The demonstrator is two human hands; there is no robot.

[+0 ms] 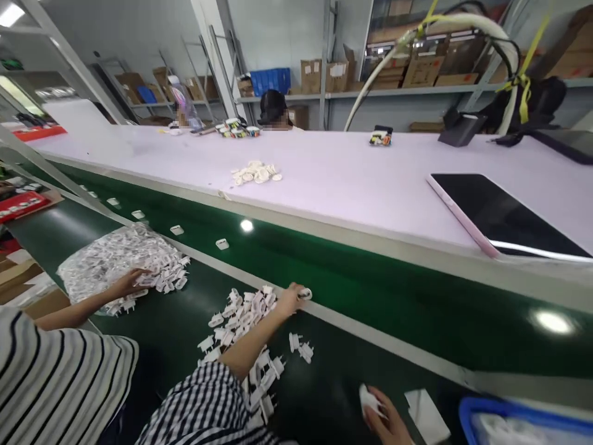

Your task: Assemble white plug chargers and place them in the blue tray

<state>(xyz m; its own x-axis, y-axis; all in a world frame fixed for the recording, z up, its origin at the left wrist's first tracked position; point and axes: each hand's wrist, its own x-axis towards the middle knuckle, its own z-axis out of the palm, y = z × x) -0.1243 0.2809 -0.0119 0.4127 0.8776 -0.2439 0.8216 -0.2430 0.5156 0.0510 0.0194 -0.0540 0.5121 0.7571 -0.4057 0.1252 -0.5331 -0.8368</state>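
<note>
A white piece (306, 294) is pinched by the left hand (290, 300) at the belt (370, 290) edge; a blurred plug (369, 400) is clasped in the right hand (391, 421). The plug pile (238, 318) could be scattered by a forearm (254, 347) sweep.

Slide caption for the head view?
Left hand touching a white piece by the green belt, right hand holding a second piece, white plugs piled nearby.
</note>
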